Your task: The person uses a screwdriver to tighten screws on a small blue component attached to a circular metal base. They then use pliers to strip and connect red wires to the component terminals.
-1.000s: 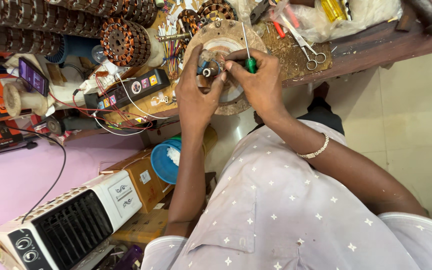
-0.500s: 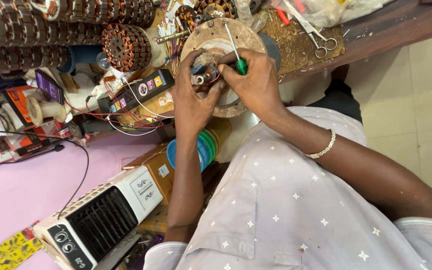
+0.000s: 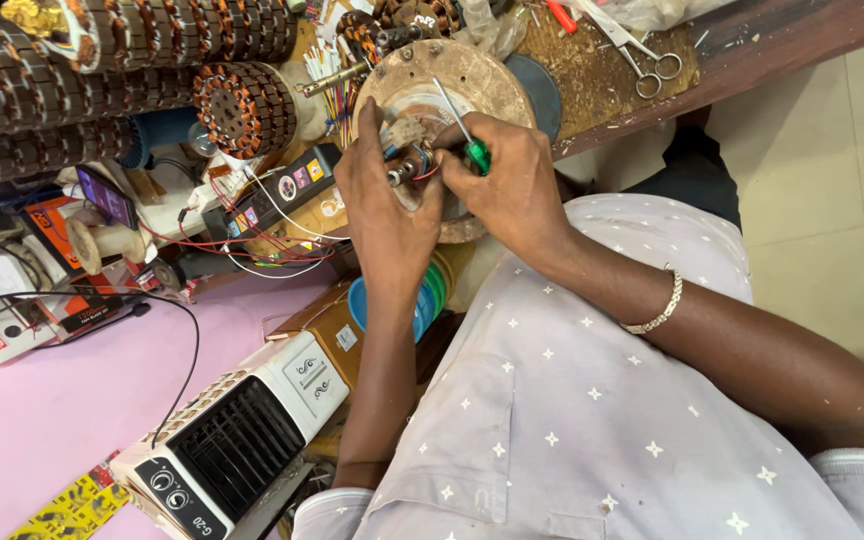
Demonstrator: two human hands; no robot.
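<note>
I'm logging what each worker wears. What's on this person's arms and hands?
Both hands, left hand and right hand, are bare, without gloves. The right wrist carries a silver beaded bracelet. Short sleeves of a pale lilac shirt with small white stars.

my wooden bench carries scissors just right of the round motor cover.

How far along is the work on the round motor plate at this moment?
Looks done: the round motor plate lies open on the bench, wires exposed. In hand: the left hand steadies its centre hub while the right hand holds a green-handled screwdriver there. Left: the plate remains uncovered, and the scissors lie unused.
</note>
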